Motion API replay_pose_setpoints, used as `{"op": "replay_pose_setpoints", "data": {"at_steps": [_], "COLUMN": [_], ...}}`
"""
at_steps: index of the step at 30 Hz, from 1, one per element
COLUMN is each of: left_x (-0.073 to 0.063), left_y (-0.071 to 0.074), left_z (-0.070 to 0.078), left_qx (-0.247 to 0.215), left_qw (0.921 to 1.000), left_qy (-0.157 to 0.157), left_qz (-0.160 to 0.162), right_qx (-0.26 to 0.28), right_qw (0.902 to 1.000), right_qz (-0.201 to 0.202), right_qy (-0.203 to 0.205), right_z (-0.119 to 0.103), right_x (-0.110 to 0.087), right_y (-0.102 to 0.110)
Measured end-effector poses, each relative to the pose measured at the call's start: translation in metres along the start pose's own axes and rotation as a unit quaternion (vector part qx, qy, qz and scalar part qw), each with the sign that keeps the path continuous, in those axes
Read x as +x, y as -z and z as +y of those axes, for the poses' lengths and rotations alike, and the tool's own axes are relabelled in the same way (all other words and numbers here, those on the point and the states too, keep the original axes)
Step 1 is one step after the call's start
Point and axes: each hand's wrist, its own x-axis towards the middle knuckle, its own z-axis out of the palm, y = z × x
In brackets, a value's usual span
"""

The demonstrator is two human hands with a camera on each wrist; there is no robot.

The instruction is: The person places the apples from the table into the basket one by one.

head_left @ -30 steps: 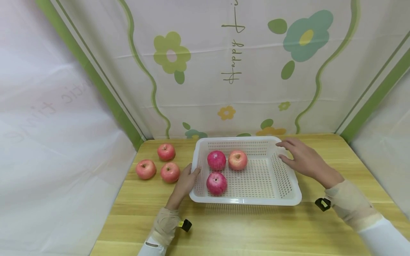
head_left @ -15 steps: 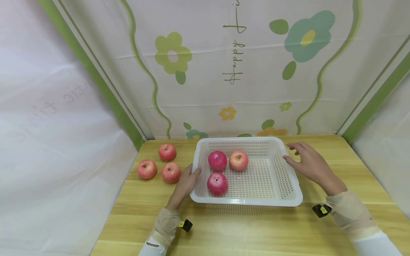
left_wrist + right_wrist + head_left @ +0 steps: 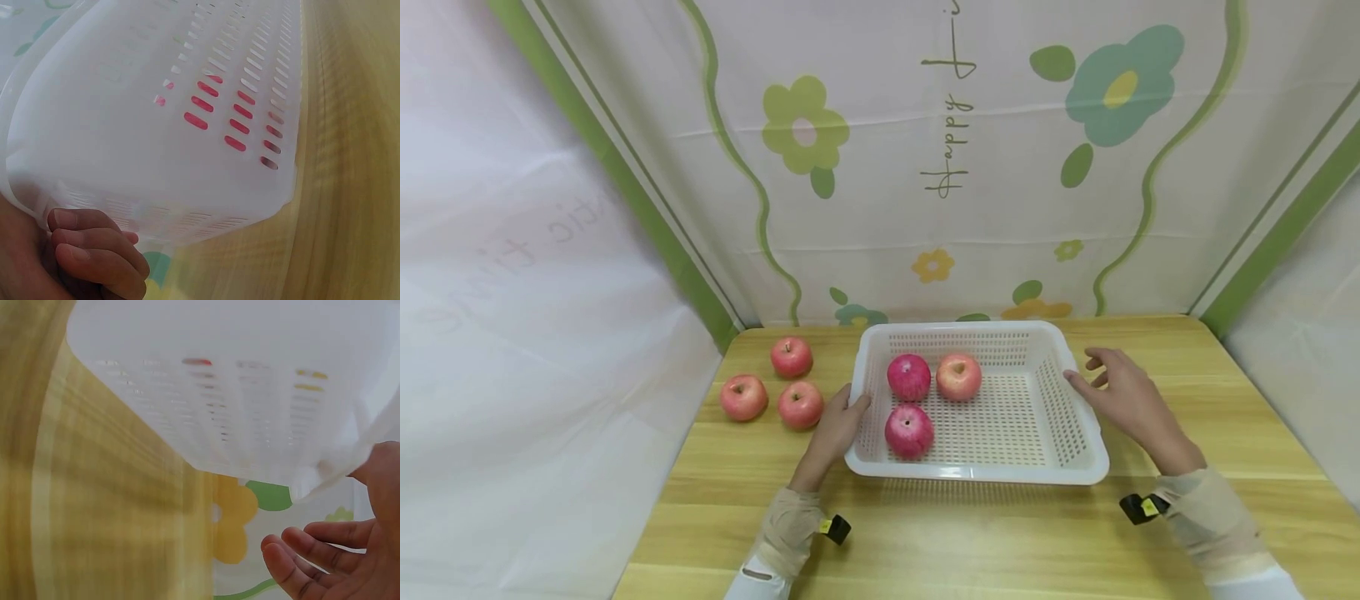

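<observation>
A white plastic basket (image 3: 1000,471) with slotted walls sits on the wooden table, holding two dark pink apples (image 3: 909,431) and a paler apple (image 3: 958,377). My left hand (image 3: 837,429) grips its left rim, thumb over the edge; in the left wrist view the fingers (image 3: 103,250) curl outside the wall. At the right side, my right hand (image 3: 1131,404) has its thumb at or very near the rim. Its fingers (image 3: 325,553) are spread loosely outside the basket wall in the right wrist view, holding nothing. Whether the right thumb touches the rim is unclear.
Three red apples, a front one (image 3: 801,406), a left one (image 3: 743,397) and a rear one (image 3: 792,357), stand on the table (image 3: 970,550) left of the basket. A flowered white curtain (image 3: 880,208) hangs behind, with white cloth at both sides.
My right hand has moved from over the basket's right rim to outside it, then slightly toward me. The left hand, basket and apples stay in place.
</observation>
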Motion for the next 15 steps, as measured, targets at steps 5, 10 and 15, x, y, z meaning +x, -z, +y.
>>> {"op": "replay_pose_setpoints", "data": {"at_steps": [5, 10, 15], "left_x": [0.0, -0.001, -0.001], "left_y": [0.0, 0.0, 0.0], "left_z": [0.0, 0.0, 0.0], "left_qx": [0.001, 0.005, 0.001], "left_qw": [1.0, 1.0, 1.0], "left_qy": [-0.002, 0.001, 0.0], "left_qz": [0.002, 0.004, 0.002], "right_qx": [0.005, 0.038, 0.074], "right_qw": [1.0, 0.999, 0.9963], "right_qz": [0.001, -0.018, -0.032], "right_qy": [-0.008, -0.017, -0.03], "right_z": [-0.004, -0.011, -0.018], "right_x": [-0.004, -0.009, -0.014], "right_y": [-0.007, -0.014, -0.02]}}
